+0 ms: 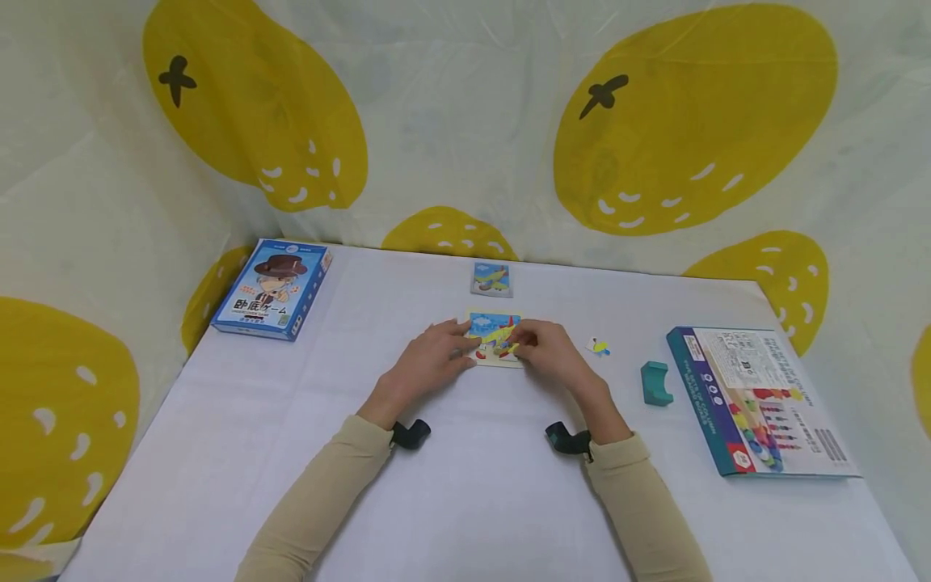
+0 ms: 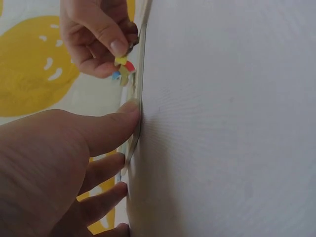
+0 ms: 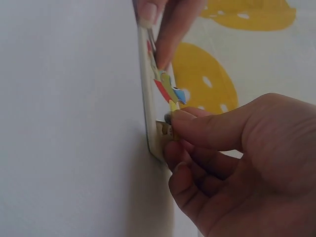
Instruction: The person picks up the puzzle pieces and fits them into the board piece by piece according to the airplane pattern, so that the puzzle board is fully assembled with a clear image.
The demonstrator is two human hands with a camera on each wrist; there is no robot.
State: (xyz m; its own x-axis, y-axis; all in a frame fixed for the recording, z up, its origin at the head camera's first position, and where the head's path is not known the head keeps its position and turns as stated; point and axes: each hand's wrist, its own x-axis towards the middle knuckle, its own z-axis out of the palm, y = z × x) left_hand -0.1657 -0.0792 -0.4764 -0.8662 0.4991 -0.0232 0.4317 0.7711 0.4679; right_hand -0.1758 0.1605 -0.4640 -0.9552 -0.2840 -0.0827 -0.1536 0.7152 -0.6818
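A small jigsaw puzzle board (image 1: pixel 489 320) with a yellow and red airplane picture lies flat between the two hands. My left hand (image 1: pixel 429 356) rests at its left side, thumb at the near edge and fingers stretched along the side. Over the right part of the board, my right hand (image 1: pixel 556 352) pinches a jigsaw piece (image 3: pixel 166 90) between thumb and fingers. Red, yellow and blue show on that piece, which is tilted above the board in the right wrist view; the fingertips cover part of it. One loose jigsaw piece (image 1: pixel 600 347) lies right of the right hand.
Behind the board lies a card (image 1: pixel 491 279) with a similar airplane picture. A blue game box (image 1: pixel 272 289) stands far left. At right are a teal block with a curved notch (image 1: pixel 656 383) and a large toy box (image 1: pixel 764 402). A patterned curtain (image 1: pixel 465 121) borders the white table.
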